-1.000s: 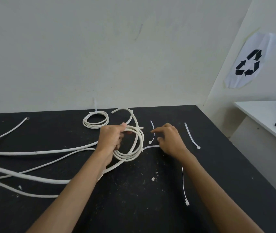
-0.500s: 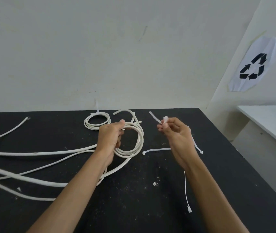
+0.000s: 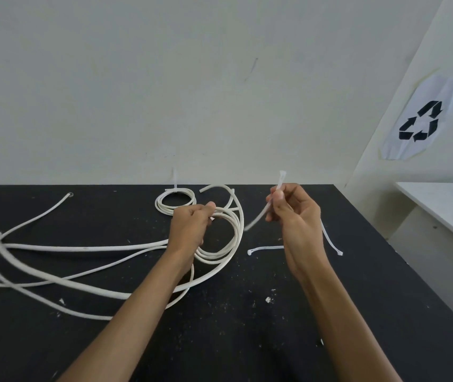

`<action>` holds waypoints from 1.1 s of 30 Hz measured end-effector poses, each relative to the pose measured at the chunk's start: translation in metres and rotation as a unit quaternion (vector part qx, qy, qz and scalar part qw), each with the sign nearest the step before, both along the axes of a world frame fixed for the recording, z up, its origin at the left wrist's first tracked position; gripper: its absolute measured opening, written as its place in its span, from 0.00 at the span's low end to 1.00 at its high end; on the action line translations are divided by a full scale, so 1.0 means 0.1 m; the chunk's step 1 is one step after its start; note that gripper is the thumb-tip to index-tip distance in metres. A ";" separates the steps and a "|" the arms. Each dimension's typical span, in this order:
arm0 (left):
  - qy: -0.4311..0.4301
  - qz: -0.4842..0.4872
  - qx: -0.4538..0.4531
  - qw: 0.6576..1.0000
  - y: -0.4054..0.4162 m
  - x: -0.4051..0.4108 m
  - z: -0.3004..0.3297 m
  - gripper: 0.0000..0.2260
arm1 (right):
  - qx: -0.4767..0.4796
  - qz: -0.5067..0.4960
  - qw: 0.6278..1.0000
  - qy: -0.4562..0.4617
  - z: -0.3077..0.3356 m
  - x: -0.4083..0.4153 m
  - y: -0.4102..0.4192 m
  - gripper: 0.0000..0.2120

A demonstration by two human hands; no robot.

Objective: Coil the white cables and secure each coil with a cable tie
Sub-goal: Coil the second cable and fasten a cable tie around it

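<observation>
A coil of white cable (image 3: 228, 232) is gripped on its left side by the left hand (image 3: 191, 230), whose fingers are curled round the bundled loops; the coil is held just above the black table (image 3: 247, 340), with its free end arching up behind. From the coil, loose lengths of white cable (image 3: 82, 248) are trailed leftward across the table, where they cross one another near the left edge. A cable tie (image 3: 271, 201) is pinched between the thumb and curled fingers of the right hand (image 3: 295, 216), raised above the table; its head is pointed upward and its tail is slanted down toward the coil without touching it. A smaller finished coil (image 3: 175, 202), already bound with a tie that stands upright at its far side, is seen at the back of the table, just behind the left hand. Two spare ties are laid flat near the right hand: one (image 3: 265, 248) below it, another (image 3: 331, 241) partly hidden behind the wrist.
</observation>
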State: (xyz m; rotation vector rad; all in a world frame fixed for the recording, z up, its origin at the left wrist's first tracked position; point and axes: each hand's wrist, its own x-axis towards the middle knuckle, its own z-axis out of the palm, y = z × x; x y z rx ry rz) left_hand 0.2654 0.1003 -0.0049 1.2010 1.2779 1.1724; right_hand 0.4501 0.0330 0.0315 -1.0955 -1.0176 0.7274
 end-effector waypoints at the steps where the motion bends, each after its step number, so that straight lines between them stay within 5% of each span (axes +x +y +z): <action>1: 0.005 0.002 0.002 1.000 0.00 -0.03 0.00 0.18 | 0.002 0.001 1.000 -0.007 0.03 -0.03 0.00 0.06; 18: -0.022 -0.068 0.001 0.997 -0.14 -0.28 0.12 0.18 | -0.030 0.069 0.994 -0.079 0.16 -0.39 -0.07 0.03; 27: 0.005 -0.104 0.015 0.994 -0.19 -0.38 0.15 0.21 | -0.051 0.076 0.994 -0.062 0.19 -0.43 -0.03 0.11; 33: 0.002 -0.107 0.013 0.994 -0.21 -0.41 0.15 0.16 | -0.053 0.059 0.996 -0.039 0.31 -0.36 0.06 0.03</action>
